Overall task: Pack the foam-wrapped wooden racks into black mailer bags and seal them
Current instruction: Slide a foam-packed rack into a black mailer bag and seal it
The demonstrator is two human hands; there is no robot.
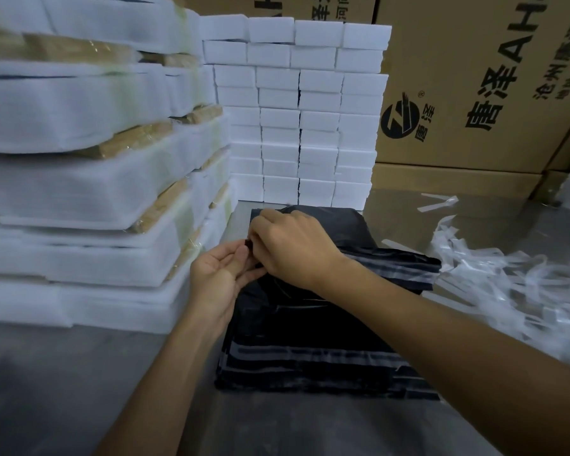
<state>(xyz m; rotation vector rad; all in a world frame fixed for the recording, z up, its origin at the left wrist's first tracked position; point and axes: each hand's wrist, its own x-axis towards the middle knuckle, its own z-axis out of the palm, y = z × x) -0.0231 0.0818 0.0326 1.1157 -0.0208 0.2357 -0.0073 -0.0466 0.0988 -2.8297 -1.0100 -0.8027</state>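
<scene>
I've got both hands pinching the mailer bag point(310, 324) corner: left hand point(218, 278) under, right hand point(293, 248) above. Bag lies beneath my wrists on the counter point(79, 373). I should peel the strip evenly.

We count two hands point(218, 274), one pile of black mailer bags point(310, 330), and four columns of white blocks point(297, 110) far behind.

Hiding the pinched edge of the black mailer bag point(310, 324) beneath the right hand point(293, 245); running past the frame's left edge, blurring, the foam-wrapped racks point(79, 179); cropping the carton lettering point(514, 70) above.
</scene>
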